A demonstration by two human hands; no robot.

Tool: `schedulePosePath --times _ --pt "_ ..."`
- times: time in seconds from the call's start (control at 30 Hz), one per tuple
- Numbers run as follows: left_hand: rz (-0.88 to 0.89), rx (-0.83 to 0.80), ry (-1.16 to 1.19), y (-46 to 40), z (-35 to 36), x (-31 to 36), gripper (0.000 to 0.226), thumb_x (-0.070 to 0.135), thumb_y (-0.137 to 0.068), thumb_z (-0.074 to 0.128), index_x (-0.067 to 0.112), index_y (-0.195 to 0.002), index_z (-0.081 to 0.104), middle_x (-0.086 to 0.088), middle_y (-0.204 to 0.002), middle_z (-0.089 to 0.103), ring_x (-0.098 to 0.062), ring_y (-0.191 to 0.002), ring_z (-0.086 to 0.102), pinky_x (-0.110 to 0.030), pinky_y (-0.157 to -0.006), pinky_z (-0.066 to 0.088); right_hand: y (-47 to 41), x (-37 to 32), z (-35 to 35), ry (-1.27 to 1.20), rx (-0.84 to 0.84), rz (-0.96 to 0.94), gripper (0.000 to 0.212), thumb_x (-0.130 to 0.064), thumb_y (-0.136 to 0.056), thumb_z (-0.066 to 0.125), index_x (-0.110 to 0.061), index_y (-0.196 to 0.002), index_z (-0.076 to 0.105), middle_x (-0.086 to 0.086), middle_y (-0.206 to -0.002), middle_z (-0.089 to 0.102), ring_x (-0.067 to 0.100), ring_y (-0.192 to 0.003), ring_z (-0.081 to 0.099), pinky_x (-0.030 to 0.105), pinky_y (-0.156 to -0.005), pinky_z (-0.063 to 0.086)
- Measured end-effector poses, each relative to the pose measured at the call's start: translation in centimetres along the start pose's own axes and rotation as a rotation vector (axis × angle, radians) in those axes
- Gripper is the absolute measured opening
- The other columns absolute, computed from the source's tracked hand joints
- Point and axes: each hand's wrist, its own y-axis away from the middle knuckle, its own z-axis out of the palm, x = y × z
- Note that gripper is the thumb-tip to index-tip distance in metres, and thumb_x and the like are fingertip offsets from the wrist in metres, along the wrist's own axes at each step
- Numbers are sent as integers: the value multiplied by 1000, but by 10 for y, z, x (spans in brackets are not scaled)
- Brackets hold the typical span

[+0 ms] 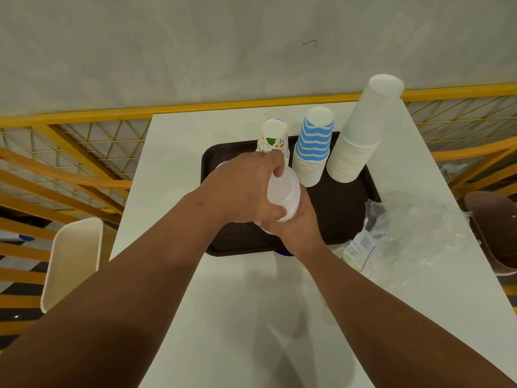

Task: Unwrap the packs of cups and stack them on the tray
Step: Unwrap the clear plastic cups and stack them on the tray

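A dark brown tray [347,208] lies on the white table. At its back stand three upside-down stacks: patterned cups [272,138] on the left, blue-and-white striped cups [314,147] in the middle, and tall plain white cups [361,130] on the right. Over the tray's front, both hands hold a stack of clear plastic cups [284,194]. My left hand [240,189] grips its upper end from above. My right hand [296,228] wraps round its lower end from below. The stack's lower part is hidden by the hands.
Crumpled clear plastic wrapping [414,233] with a printed label [359,247] lies on the table [223,303] right of the tray. A cream chair [72,261] stands at the left, a brown chair [495,233] at the right. A yellow railing [84,152] runs behind.
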Motion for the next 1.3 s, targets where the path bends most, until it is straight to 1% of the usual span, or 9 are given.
schedulePosePath --times 0.07,0.17,0.27,0.63,0.8,0.9,1.03,1.13,1.3 --pt "4 1 -2 0 1 -1 60 47 -72 79 31 -108 35 5 -126 51 -8 -101 38 -23 -77 37 -1 1 0 19 -26 -10 81 -16 -67 87 -30 -135 44 -15 -126 58 6 -114 58 21 -93 50" --pt "5 -8 5 -1 2 -3 66 51 -72 79 28 -118 39 5 -129 51 -7 -103 36 -24 -80 37 -10 1 10 -1 -1 147 76 -22 -80 76 -22 -143 33 -5 -135 45 15 -129 44 26 -103 36" --pt "22 -25 -3 -1 4 -4 72 51 -70 81 25 -123 40 4 -130 50 -7 -103 35 -24 -82 35 -9 3 13 5 45 96 81 -23 -78 77 -20 -144 31 -9 -128 41 4 -116 38 23 -97 32" --pt "14 2 4 -3 3 -9 68 45 -71 80 26 -123 40 4 -130 50 -9 -107 39 -24 -84 41 -10 4 12 2 31 41 82 -21 -75 80 -23 -142 32 1 -140 45 16 -126 42 37 -111 37" --pt "10 108 -9 2 -9 -6 64 44 -70 78 26 -121 43 5 -119 55 -11 -96 43 -27 -75 38 -6 3 8 22 37 -43 89 -15 -64 89 -30 -133 36 -32 -112 42 -23 -103 45 -6 -75 36" --pt "-41 232 97 5 -29 -13 61 45 -65 77 24 -114 47 4 -106 57 -20 -91 51 -31 -73 42 -4 5 6 33 82 -101 90 -12 -60 91 -34 -128 36 -31 -117 44 -17 -110 46 -2 -85 38" --pt "-123 360 201 -5 -39 -53 69 49 -59 75 20 -116 47 0 -112 60 -24 -99 58 -37 -78 49 -3 5 7 64 104 -120 94 -15 -61 91 -25 -136 36 -21 -123 43 -1 -120 40 3 -94 34" --pt "-215 289 161 -23 -23 -88 75 39 -68 84 20 -128 44 -3 -119 58 -27 -102 57 -32 -76 42 -4 7 6 71 111 -99 96 -15 -62 90 -21 -139 35 -23 -121 40 -4 -118 37 -9 -83 30" --pt "-273 92 98 -46 15 -121 82 32 -70 80 23 -140 37 -8 -128 55 -26 -106 54 -34 -83 44 -2 16 7 75 143 -125 93 -13 -59 91 -25 -133 37 -22 -120 42 0 -118 40 -7 -87 31"
